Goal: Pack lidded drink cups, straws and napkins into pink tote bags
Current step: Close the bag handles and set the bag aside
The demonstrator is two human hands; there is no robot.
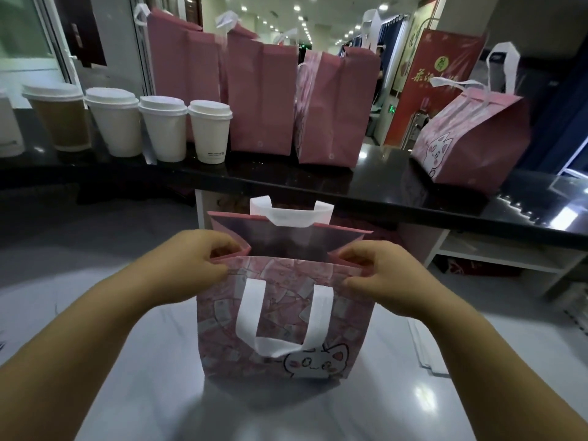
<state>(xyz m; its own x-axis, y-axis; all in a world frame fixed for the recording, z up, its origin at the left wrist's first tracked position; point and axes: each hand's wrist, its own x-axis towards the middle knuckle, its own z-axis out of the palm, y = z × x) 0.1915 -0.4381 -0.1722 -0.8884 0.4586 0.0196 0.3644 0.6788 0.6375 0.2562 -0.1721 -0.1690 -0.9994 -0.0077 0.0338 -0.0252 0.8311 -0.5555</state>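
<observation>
Tote bag (286, 319) stands upright on the white surface (397, 393), between the two hands and just under them. Left hand (194, 265) pinches the near rim at its left top corner; right hand (378, 275) pinches the right corner. The hands are apart and each is clamped on the rim, apparently to draw the mouth wide and square off the side folds so that cups can go in.

Bag is pink with a pale patterned print and a cat drawing (315, 361) low on the front. Near handle (283, 313) hangs down flat over the front; far handle (291, 214) stands up behind the mouth. Inside looks dark; contents cannot be told.

Beyond the left hand, lidded cups (210, 132) stand in a row on the black counter (381, 173), likely staged within reach. Beyond both hands, more pink bags (261, 97) stand upright on the same counter.
</observation>
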